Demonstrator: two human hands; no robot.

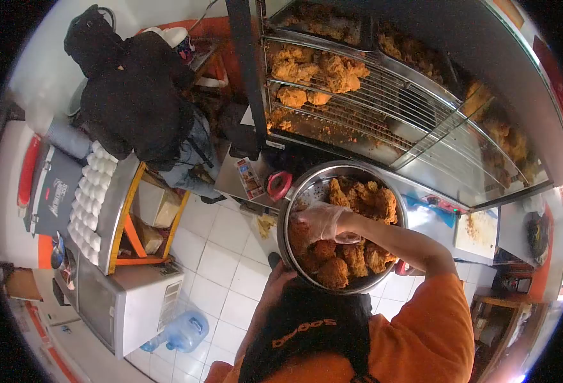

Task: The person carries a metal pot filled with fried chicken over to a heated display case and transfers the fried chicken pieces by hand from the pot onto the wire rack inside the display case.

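Note:
A round steel pot (383, 173) with red handles holds several pieces of fried chicken (332, 272). My right hand (325, 222), in a clear plastic glove, reaches into its left side. The gloved fingers curl at a reddish-brown piece of fried chicken (299, 233); their tips are partly hidden. Against the pot's lower left edge, my left hand (277, 285) grips it from outside, with most fingers out of sight under the rim.
Beyond the pot, a glass display cabinet (415, 121) has wire racks with fried chicken (342, 71). A person in black (134, 96) stands at the upper left. Stacked white cups (93, 198) line a counter; a blue water jug (189, 330) lies on the tiled floor.

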